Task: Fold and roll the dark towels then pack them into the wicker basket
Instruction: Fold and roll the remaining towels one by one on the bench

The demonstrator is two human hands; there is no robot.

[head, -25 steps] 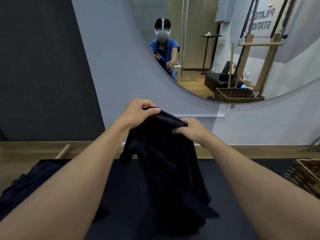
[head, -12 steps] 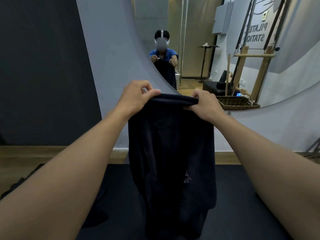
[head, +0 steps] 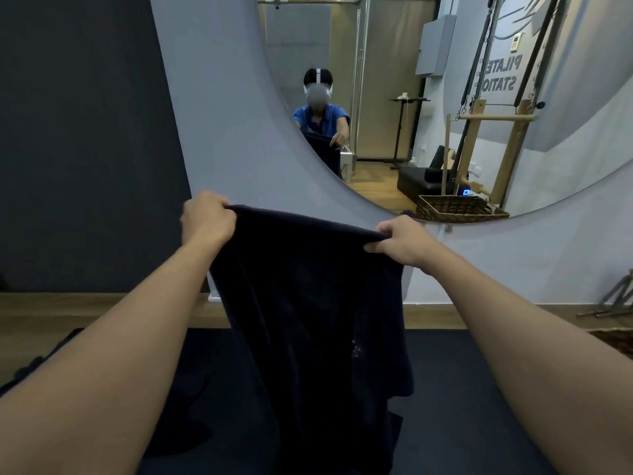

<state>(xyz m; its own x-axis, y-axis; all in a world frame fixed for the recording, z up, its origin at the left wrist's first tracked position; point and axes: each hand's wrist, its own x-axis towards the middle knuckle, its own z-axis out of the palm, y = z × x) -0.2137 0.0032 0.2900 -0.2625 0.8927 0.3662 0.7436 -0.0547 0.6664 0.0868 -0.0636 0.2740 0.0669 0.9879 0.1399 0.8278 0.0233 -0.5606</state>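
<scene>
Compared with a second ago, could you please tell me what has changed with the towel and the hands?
The left hand and right hand moved apart along the top edge, so the dark towel, bunched before, now hangs spread flat over the mat. Neither hand let go. The wicker basket stays at the right, the other towels at the left.

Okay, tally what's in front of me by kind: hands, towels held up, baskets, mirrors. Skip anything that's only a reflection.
Hands: 2, the left hand and the right hand
Held-up towel: 1
Real basket, at the right edge: 1
Wall mirror: 1
Total: 5
</scene>
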